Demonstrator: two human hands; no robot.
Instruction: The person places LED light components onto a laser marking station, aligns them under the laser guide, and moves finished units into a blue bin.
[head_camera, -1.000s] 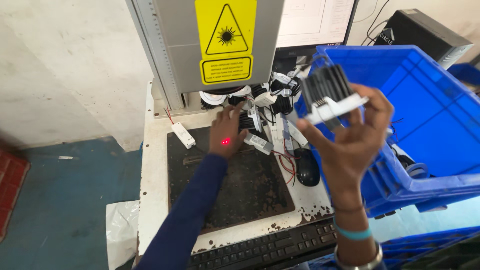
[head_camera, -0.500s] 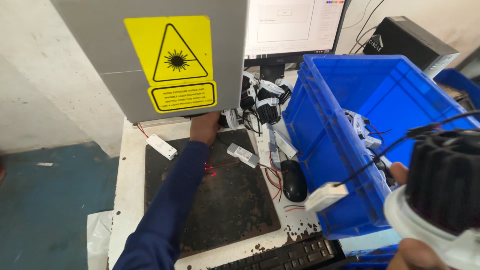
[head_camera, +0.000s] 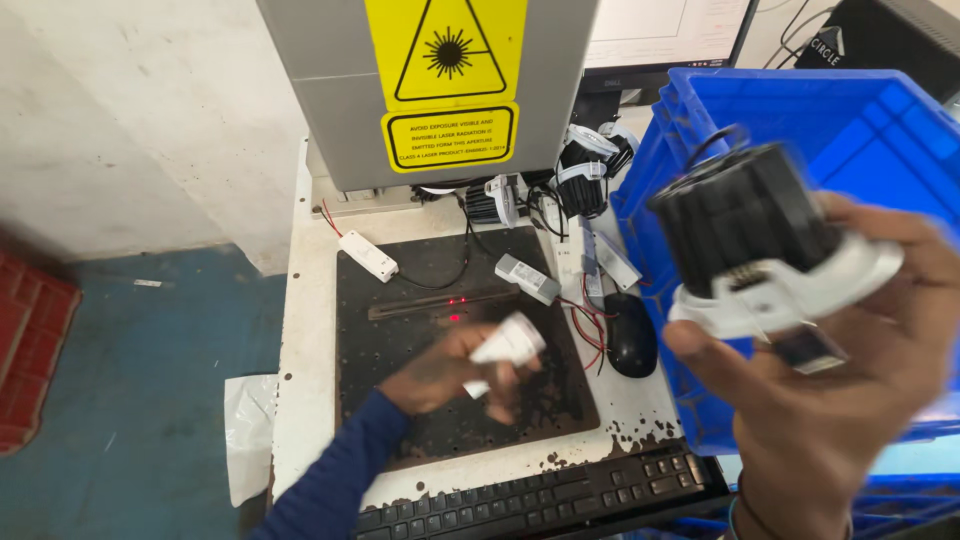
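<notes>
My right hand (head_camera: 850, 410) is raised close to the camera, gripping a black finned downlight (head_camera: 750, 225) with a white rim; a small dark tag hangs under it. Over the front of the black work plate (head_camera: 400, 290), my left hand (head_camera: 435, 372) is closed around a small white plastic piece (head_camera: 508, 345), blurred by motion. A red laser dot (head_camera: 455, 318) shows on the plate just behind that hand. Two white driver boxes (head_camera: 368, 256) (head_camera: 527, 278) lie on the plate with thin wires.
The grey laser head with a yellow warning label (head_camera: 445, 90) overhangs the plate's back. Several more black-and-white downlights (head_camera: 585, 175) are piled behind it. A blue crate (head_camera: 880, 110) stands at right, a black mouse (head_camera: 630, 345) beside it, a keyboard (head_camera: 560, 495) in front, a monitor (head_camera: 665, 30) behind.
My left hand has drawn back from under the laser head to the plate's front and now holds a white piece. My right hand has swung the downlight up in front of the crate.
</notes>
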